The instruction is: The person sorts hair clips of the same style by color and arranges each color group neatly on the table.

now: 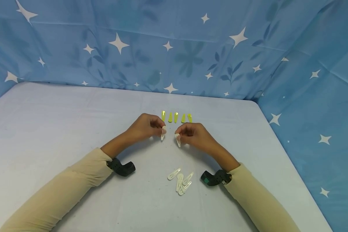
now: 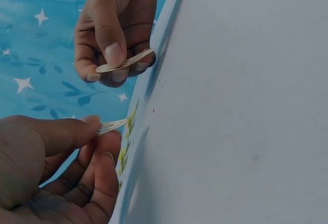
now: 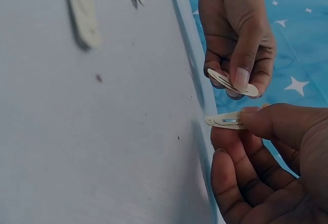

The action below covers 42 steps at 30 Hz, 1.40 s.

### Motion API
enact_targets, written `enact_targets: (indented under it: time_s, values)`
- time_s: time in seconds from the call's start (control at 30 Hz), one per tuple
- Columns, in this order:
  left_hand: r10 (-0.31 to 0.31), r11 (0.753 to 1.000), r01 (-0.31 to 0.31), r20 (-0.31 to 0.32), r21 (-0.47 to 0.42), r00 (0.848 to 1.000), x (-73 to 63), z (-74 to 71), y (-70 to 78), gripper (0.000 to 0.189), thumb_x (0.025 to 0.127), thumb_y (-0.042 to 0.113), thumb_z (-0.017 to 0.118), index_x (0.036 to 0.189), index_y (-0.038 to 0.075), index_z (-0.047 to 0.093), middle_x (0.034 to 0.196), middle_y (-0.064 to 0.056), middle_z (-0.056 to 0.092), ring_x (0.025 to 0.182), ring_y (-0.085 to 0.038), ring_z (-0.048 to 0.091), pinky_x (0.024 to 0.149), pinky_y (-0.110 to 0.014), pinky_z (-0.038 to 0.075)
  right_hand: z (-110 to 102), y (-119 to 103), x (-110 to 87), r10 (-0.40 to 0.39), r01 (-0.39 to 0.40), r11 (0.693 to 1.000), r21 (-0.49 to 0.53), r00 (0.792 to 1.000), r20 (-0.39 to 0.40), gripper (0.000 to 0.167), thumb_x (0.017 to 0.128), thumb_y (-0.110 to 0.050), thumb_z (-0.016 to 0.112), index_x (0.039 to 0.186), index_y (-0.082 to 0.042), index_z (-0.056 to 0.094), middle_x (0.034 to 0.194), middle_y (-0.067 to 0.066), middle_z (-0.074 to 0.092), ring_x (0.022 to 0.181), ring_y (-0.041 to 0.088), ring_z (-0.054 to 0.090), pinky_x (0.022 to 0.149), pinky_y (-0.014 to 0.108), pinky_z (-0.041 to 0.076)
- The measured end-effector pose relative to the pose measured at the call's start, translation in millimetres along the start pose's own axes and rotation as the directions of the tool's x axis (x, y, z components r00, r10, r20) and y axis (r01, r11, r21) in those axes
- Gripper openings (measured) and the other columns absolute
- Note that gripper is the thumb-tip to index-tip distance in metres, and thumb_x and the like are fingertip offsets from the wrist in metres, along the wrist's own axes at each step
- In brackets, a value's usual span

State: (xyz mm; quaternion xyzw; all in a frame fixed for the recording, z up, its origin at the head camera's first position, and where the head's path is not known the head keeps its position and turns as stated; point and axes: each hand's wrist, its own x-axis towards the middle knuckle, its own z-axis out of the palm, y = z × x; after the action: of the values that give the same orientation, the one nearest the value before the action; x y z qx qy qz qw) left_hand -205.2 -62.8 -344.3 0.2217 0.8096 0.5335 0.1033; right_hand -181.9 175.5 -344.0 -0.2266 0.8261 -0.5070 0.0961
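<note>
In the head view, the left hand [image 1: 146, 128] pinched one white snap hair clip [image 1: 162, 137], the right hand [image 1: 196, 137] another white clip [image 1: 178, 142], above the table [image 1: 75, 116] (yellow clips [image 1: 176, 117] lay beyond). From the left wrist, thumbs [image 2: 111, 42] pressed both; from the right, they hung apart.

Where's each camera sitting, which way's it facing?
Head: on the head, facing forward and down at the white cloth; beige sleeves, left hand, right hand show.
Left wrist: worn there, facing that hand's slender white clip; both hands show.
Right wrist: worn there, facing that hand's similar clip; both hands show.
Wrist views share the blue starry curtain.
</note>
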Motion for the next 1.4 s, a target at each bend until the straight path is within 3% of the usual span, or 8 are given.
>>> enact_targets:
  time_s: [0.33,0.6,0.9,1.1,1.4]
  values:
    - [-0.003,0.998,0.005,-0.029,0.061,1.000,7.0,-1.0,-5.6,0.014,0.082,0.001,0.074,0.096,0.001,0.072,0.084,-0.006,0.066,0.076,-0.020,0.057,0.064,-0.031,0.047,0,1,13.7,0.064,-0.064,0.997,0.037,0.998,-0.006,0.010,0.088,0.001,0.066,0.097,-0.001,0.068,0.089,0.012,0.063,0.075,0.023,0.066,0.068,0.033,0.053]
    - [0.026,0.995,-0.025,-0.006,0.095,1.000,11.2,-2.4,-9.0,0.020,0.081,0.001,0.076,0.099,-0.001,0.071,0.081,-0.007,0.064,0.075,-0.019,0.057,0.067,-0.030,0.047,3,2,26.7,0.050,-0.049,0.998,0.050,0.999,-0.016,0.010,0.087,0.002,0.066,0.097,0.001,0.067,0.086,0.012,0.064,0.073,0.023,0.064,0.068,0.034,0.053]
    - [0.054,0.985,-0.053,-0.005,0.162,0.999,15.9,-2.7,-9.5,0.018,0.082,0.002,0.077,0.098,-0.001,0.070,0.081,-0.006,0.064,0.075,-0.019,0.057,0.068,-0.031,0.047,7,3,35.9,0.037,-0.038,0.999,-0.024,0.998,-0.051,0.011,0.087,0.002,0.066,0.098,0.002,0.068,0.079,0.009,0.063,0.067,0.019,0.059,0.058,0.027,0.046]
    - [0.045,0.979,-0.038,-0.030,0.202,0.999,16.2,-5.4,-13.8,0.018,0.082,0.006,0.077,0.098,-0.001,0.070,0.080,-0.005,0.063,0.075,-0.018,0.057,0.069,-0.031,0.046,7,6,41.7,0.030,-0.031,0.998,-0.052,0.999,-0.017,0.014,0.086,0.003,0.064,0.100,0.003,0.068,0.081,0.009,0.064,0.067,0.018,0.060,0.060,0.027,0.047]
    - [0.042,0.964,-0.049,0.032,0.261,0.999,19.4,-5.3,-17.5,0.018,0.085,0.006,0.074,0.101,0.001,0.069,0.081,-0.004,0.062,0.076,-0.017,0.056,0.071,-0.030,0.046,7,4,46.2,0.079,-0.084,0.986,-0.146,0.996,-0.041,0.013,0.087,0.001,0.066,0.099,0.000,0.070,0.083,0.008,0.064,0.068,0.017,0.056,0.060,0.027,0.046]
